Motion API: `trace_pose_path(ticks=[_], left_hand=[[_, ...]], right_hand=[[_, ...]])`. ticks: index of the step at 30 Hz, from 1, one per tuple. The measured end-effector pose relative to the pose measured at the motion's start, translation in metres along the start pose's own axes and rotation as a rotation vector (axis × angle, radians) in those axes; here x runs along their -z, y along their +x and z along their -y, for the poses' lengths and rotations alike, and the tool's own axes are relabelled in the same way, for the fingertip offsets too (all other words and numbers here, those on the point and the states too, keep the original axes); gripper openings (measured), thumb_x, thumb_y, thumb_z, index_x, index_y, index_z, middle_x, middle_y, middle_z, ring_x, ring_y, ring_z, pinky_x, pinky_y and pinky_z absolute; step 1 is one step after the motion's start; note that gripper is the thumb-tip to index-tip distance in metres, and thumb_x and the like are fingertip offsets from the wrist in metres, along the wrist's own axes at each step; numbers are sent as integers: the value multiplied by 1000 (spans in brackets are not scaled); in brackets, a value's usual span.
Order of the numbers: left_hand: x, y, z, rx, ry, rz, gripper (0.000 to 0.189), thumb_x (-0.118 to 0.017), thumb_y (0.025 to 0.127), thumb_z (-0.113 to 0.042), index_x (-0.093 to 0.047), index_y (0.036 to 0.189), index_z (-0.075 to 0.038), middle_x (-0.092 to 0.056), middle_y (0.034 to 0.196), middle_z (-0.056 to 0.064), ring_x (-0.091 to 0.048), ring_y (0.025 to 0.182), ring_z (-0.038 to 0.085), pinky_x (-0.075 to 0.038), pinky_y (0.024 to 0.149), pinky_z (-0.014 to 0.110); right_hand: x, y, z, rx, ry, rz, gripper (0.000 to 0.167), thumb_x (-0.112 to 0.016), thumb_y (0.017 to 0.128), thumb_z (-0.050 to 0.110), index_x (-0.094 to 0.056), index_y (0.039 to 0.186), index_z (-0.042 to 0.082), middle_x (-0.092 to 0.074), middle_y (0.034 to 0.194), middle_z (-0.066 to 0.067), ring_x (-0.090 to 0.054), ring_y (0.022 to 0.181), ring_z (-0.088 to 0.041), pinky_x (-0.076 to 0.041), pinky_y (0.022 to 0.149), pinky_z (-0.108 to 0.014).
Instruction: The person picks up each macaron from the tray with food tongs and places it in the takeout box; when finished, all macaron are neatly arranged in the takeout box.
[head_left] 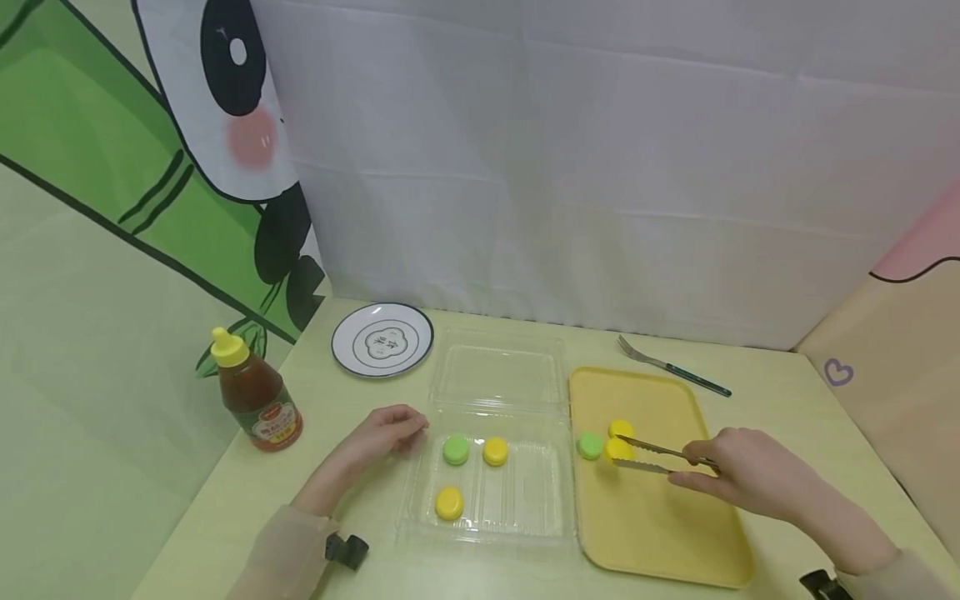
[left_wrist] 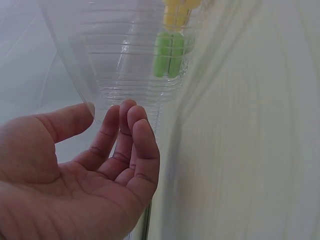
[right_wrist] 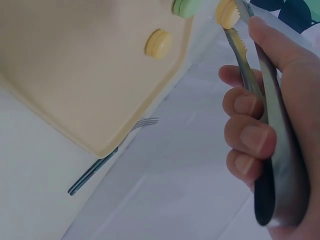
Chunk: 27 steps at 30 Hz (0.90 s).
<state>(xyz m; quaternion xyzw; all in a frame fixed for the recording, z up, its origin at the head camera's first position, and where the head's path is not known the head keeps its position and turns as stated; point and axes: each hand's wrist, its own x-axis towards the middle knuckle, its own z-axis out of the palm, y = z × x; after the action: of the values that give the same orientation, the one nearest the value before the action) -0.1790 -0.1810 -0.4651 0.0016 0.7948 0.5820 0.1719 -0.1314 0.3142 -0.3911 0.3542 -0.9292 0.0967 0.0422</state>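
Note:
My right hand [head_left: 757, 471] grips a pair of metal tongs [right_wrist: 267, 100]. Between their serrated tips sits a yellow macaron [right_wrist: 228, 13], over the yellow tray [head_left: 660, 533]. Close by on the tray are another yellow macaron [head_left: 620, 427] and a green macaron [head_left: 589, 446]. My left hand [head_left: 382, 435] is at the left side of an opened clear plastic box [head_left: 525, 508], its fingers loosely bent and thumb tip right at the box's edge in the left wrist view. Inside the box are a green macaron [head_left: 455, 450] and two yellow macarons [head_left: 495, 452].
Behind my left hand are a white plate [head_left: 352, 350] with a dark rim and a brown sauce bottle [head_left: 258, 400] with a yellow cap. The box's clear lid [head_left: 498, 375] lies folded back. A green-handled fork [head_left: 675, 368] lies beyond the tray, before a white cloth backdrop [head_left: 600, 167].

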Motion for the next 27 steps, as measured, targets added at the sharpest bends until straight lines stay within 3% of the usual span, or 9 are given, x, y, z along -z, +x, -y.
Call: trace_pose_path(ticks=[9, 19, 23, 27], left_hand=[[0, 2, 1, -6, 3, -4, 27, -56, 102, -22, -65, 107, 3, -63, 86, 7, -56, 81, 18, -47, 77, 31], [0, 3, 0, 2, 5, 3, 28, -56, 102, -23, -65, 108, 3, -63, 87, 6, -56, 82, 18, -47, 78, 31], [1, 3, 0, 8, 6, 0, 28, -56, 102, -23, -65, 108, 3, -63, 87, 6, -56, 82, 18, -46, 77, 31], [0, 2, 0, -2, -4, 8, 30, -57, 102, -24, -64, 109, 4, -64, 89, 7, -56, 82, 18, -47, 77, 32]], right_hand=[[6, 14, 8, 46, -17, -22, 26, -73, 90, 41, -56, 75, 28, -19, 59, 23, -17, 51, 8, -21, 47, -17], [12, 32, 16, 58, 14, 30, 25, -69, 93, 43, -69, 84, 19, -40, 58, 23, -31, 48, 8, -35, 48, -19], [9, 40, 20, 80, -8, 35, 27, -68, 93, 46, -65, 79, 23, -34, 57, 23, -28, 49, 8, -33, 48, -18], [5, 51, 25, 119, -6, 29, 35, -68, 93, 46, -52, 69, 27, -20, 59, 21, -19, 52, 8, -22, 48, -17]])
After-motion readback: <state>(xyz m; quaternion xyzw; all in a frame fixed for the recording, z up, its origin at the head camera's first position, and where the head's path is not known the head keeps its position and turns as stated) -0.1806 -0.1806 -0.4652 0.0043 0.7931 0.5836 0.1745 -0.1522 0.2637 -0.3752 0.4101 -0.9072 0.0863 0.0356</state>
